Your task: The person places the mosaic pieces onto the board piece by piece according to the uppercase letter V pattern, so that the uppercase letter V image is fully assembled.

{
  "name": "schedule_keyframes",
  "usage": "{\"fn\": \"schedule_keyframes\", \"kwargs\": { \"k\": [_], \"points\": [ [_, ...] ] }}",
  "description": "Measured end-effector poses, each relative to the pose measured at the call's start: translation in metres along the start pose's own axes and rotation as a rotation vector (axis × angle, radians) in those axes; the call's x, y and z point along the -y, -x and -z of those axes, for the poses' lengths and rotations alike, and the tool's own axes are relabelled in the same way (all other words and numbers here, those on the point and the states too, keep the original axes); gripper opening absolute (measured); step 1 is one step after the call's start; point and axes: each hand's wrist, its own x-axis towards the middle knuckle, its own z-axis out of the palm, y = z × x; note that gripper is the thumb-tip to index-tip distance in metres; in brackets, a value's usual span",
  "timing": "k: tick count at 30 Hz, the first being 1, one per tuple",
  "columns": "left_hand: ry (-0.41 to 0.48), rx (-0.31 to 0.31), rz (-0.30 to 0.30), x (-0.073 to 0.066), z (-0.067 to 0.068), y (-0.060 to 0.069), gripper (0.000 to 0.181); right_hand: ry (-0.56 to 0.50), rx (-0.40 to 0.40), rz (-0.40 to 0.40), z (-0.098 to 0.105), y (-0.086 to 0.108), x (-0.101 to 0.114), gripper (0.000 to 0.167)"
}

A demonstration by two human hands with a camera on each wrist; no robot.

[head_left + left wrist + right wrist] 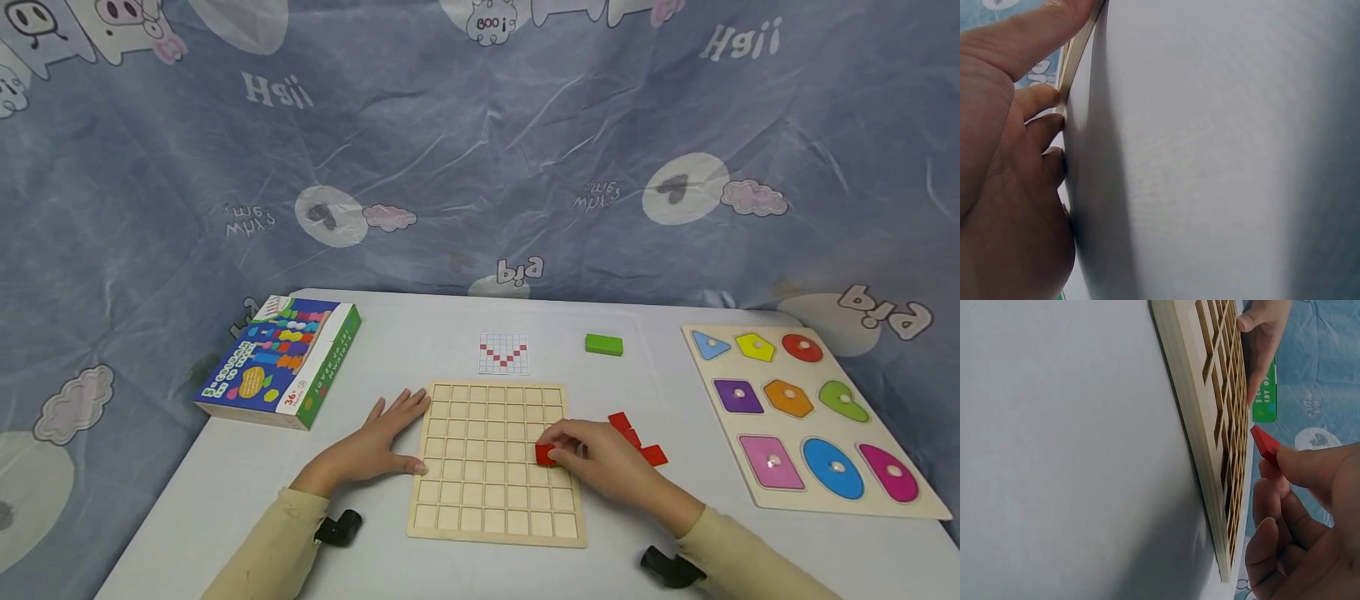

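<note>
A rectangular cardboard box (pixel 277 362) in blue, white and green sits at the far left of the white worktop (pixel 637 375); "36" and a plus sign can be read on its lid, while the white capitals on its green side are too small to read surely. Next comes the left hand (pixel 375 446), fingers straight and spread, its fingertips and thumb against the left edge of a pale wooden board with a raised square grid (pixel 495 454). Only the left wrist view shows this palm and the board's narrow side close up. Beyond the board lies a small white paper card printed with a grid and a V of red squares (pixel 504 354); above, the creased blue fabric backdrop (pixel 450 150) bears the letters "BOO". Over the right part of the grid, the right hand (pixel 596 458) pinches a flat red tile (pixel 543 454) between thumb and fingers. The right wrist view reveals its thin edge and tilt, but I cannot tell whether it touches the wood. A green rectangular block (pixel 603 344) stands farther back, and smooth loose red square tiles (pixel 654 455) lie right of the board. At far right, a pale board of knobbed coloured shapes (pixel 757 487) holds a triangle, pentagon, hexagon and rounded pieces.
</note>
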Motion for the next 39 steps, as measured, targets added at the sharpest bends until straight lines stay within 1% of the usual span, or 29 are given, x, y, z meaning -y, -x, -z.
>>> {"fn": "schedule_keyframes", "kwargs": {
  "k": [7,17,26,33,39],
  "points": [
    [-0.006,-0.001,0.0,0.0,0.001,0.0,0.108,-0.039,0.049,0.011,-0.015,-0.005,0.008,0.017],
    [-0.003,0.002,0.01,-0.001,0.001,0.0,0.108,-0.092,0.087,0.078,-0.033,-0.008,0.022,0.014],
    [-0.005,0.001,0.006,-0.001,0.001,-0.001,0.107,-0.114,0.119,0.086,-0.045,-0.009,0.028,0.016],
    [-0.011,0.003,0.007,-0.001,0.001,0.0,0.107,-0.129,0.139,0.069,-0.05,-0.008,0.031,0.011],
    [-0.01,0.001,-0.002,-0.001,0.001,0.001,0.107,-0.108,0.168,0.079,-0.054,-0.009,0.033,0.011]
  ]
}}
